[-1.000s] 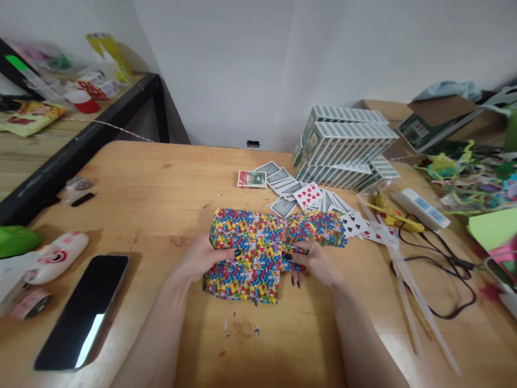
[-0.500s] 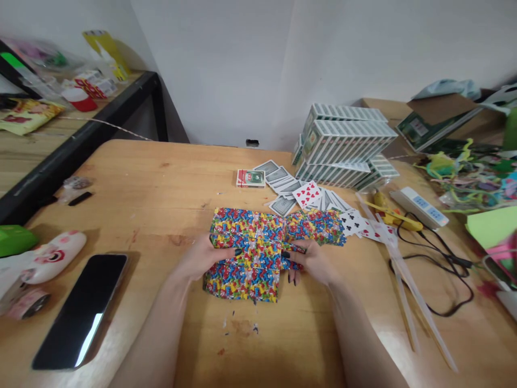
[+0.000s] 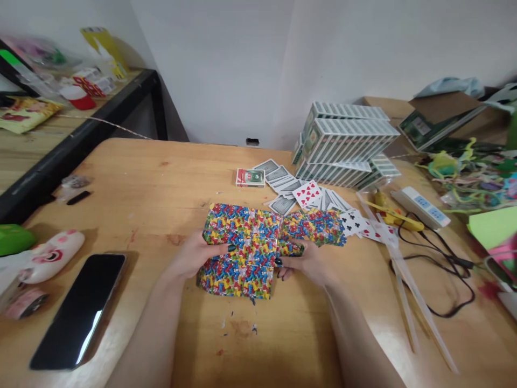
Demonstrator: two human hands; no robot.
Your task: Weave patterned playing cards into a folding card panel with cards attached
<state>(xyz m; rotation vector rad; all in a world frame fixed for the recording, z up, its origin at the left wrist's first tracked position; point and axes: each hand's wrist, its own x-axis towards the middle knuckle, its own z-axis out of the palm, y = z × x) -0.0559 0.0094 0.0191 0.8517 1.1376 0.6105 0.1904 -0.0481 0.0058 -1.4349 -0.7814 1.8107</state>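
A panel [image 3: 242,275] with a busy red, blue and yellow print, showing straight seams as if made of joined cards, is held just in front of me. My left hand [image 3: 194,253] grips its left edge, thumb on top and the other fingers hidden underneath. My right hand [image 3: 307,262] pinches a small piece [image 3: 290,248] of the same print against the panel's right side; whether the two are joined, I cannot tell. Behind that hand, more cards with this print [image 3: 313,223] lie spread on the table.
Loose playing cards [image 3: 307,194] and a card box [image 3: 250,178] lie farther back, before stacked card boxes [image 3: 351,140]. At right are a yellow glue gun [image 3: 398,218], clear glue sticks [image 3: 416,302], a black cable and a power strip [image 3: 422,206]. A phone [image 3: 78,312] lies left.
The panel and my left hand have shifted slightly left, with the panel a little tilted. My right fingers have changed position on the small piece.
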